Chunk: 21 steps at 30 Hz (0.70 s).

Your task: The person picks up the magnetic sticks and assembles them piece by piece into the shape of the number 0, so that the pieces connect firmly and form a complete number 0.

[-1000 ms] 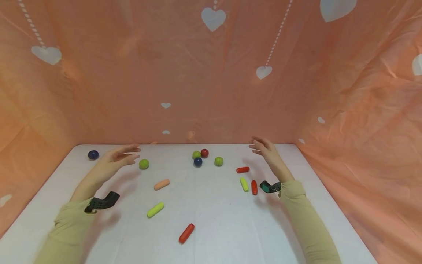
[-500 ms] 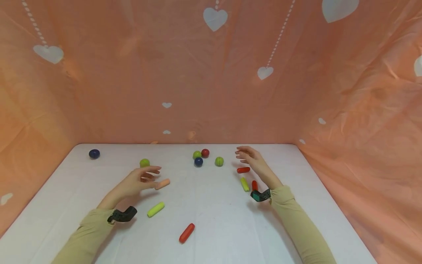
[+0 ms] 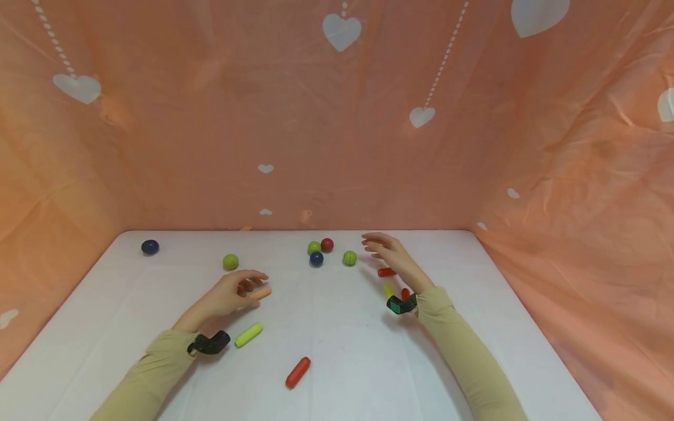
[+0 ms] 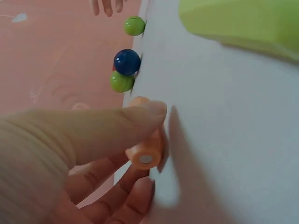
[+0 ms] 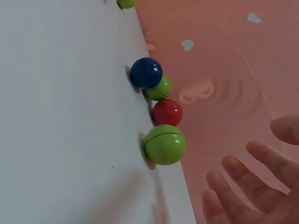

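In the head view my left hand [image 3: 229,293] is low over the table around a short peach-orange stick [image 3: 261,292], fingers loosely bent, a gap showing between them and it. The left wrist view has the thumb lying across the stick [image 4: 145,151], whose end bears a pale round spot; the fingertips behind it are partly hidden. My right hand [image 3: 391,252] hovers with relaxed, spread fingers, holding nothing. Just left of its fingertips lies a lime ball [image 3: 350,258] with a seam. Under that arm are a red stick [image 3: 387,272] and a partly covered yellow-green stick [image 3: 388,290].
A dark blue ball [image 3: 316,259], a lime ball [image 3: 313,248] and a red ball [image 3: 327,245] cluster at the back. Another lime ball [image 3: 230,262] and a blue ball [image 3: 150,247] lie left. Nearer are a yellow-green stick [image 3: 248,335] and a red stick [image 3: 298,372].
My left hand has come right and nearer, down to the peach-orange stick, its fingers bending more. The right hand has moved left and lower, toward the lime ball. The stick has stayed put.
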Each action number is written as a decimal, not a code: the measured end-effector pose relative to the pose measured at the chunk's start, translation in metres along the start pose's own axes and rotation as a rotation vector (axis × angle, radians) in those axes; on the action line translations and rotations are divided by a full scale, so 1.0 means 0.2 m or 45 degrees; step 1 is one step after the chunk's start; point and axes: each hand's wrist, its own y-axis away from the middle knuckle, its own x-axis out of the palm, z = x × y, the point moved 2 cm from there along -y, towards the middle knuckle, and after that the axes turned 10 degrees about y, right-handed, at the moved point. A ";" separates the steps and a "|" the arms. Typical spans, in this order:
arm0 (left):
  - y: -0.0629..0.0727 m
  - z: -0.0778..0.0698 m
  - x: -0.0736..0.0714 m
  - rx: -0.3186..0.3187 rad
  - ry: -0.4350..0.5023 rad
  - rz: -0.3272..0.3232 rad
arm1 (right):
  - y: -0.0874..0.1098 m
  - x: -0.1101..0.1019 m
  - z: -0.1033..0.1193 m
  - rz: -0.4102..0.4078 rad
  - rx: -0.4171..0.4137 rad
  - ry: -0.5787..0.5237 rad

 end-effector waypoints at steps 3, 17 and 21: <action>0.00 0.00 0.01 -0.007 -0.010 -0.001 | -0.03 0.02 0.00 -0.005 -0.003 0.040; 0.00 -0.02 0.02 -0.084 -0.023 -0.006 | -0.13 0.11 -0.01 0.076 -0.038 0.183; 0.00 -0.02 0.02 -0.095 -0.041 -0.014 | -0.15 0.14 -0.01 0.117 -0.015 0.241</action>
